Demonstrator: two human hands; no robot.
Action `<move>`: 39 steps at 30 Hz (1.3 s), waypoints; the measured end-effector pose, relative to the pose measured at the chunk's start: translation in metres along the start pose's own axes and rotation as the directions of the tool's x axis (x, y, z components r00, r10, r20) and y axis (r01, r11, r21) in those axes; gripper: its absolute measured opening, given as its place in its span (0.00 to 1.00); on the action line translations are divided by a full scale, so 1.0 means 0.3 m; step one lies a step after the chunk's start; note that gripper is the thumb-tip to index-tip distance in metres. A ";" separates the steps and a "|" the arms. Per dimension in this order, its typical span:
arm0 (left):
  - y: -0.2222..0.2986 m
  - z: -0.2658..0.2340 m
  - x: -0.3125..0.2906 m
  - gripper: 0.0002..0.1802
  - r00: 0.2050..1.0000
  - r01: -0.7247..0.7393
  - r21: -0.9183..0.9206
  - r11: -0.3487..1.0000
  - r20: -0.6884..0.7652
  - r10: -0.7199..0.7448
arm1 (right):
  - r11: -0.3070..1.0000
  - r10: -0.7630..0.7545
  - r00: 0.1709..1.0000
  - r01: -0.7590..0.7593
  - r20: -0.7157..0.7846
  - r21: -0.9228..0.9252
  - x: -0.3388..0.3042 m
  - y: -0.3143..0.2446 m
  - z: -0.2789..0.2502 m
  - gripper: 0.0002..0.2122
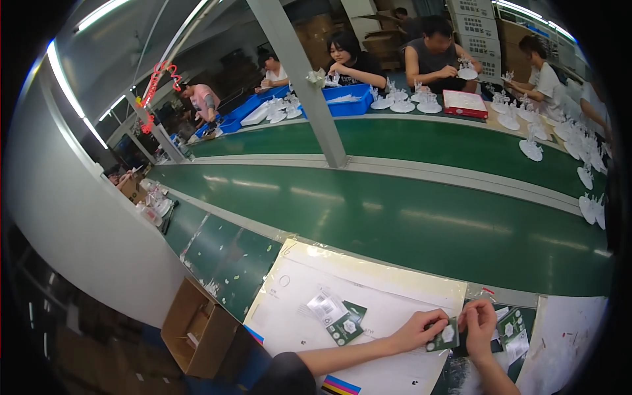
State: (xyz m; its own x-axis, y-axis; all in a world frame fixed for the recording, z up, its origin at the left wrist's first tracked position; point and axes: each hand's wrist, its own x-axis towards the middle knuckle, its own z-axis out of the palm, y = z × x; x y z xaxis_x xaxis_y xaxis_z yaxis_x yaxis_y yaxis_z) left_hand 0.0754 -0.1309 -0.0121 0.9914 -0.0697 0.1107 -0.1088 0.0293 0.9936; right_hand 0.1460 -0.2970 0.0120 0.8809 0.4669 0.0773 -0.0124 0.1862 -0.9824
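Observation:
My left hand [421,331] reaches across a white printed sheet [388,289] and pinches a small green card [446,337] with a pale shape on it. Just right of that card is my right hand [479,324], its fingers curled in toward the thumb. Whatever its fingertips may hold is hidden. Two overlapping green cards [347,329] lie on the sheet to the left, and a clear packet with a white label [326,307] rests against them. More green cards [511,324] and clear packets lie beyond my right hand, partly covered by it.
A green conveyor belt [368,210] runs behind the sheet. An open cardboard box [197,329] stands at the left. Across the belt several people sit among white figures on round bases [430,103] and blue bins [349,100]. A grey post [303,79] rises between.

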 end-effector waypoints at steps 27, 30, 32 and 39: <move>-0.021 -0.020 -0.017 0.07 0.972 0.121 -0.122 0.985 -0.188 -0.142 | 0.961 0.100 0.991 -0.074 -0.084 0.267 0.021 -0.004 0.001 0.02; -0.014 -0.007 -0.013 0.08 0.986 0.025 -0.023 0.999 -0.166 -0.028 | 0.969 0.128 0.988 -0.105 -0.089 0.224 0.017 -0.010 -0.030 0.03; -0.008 0.001 -0.003 0.09 0.986 -0.012 0.017 1.000 -0.164 0.015 | 0.972 0.165 0.984 -0.149 -0.071 0.181 0.028 -0.030 -0.069 0.04; 0.024 -0.022 -0.025 0.06 0.958 0.128 0.000 0.992 -0.259 -0.124 | 0.982 -0.049 0.999 0.049 -0.006 0.180 0.104 -0.298 -0.168 0.15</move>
State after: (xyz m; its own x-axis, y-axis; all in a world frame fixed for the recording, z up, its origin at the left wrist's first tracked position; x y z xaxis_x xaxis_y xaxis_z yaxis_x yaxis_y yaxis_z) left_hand 0.0678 -0.1237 -0.0059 0.9820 0.1874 -0.0226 0.0190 0.0207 0.9996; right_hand 0.1984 -0.3427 0.0937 0.8832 0.4522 0.1246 -0.0537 0.3614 -0.9309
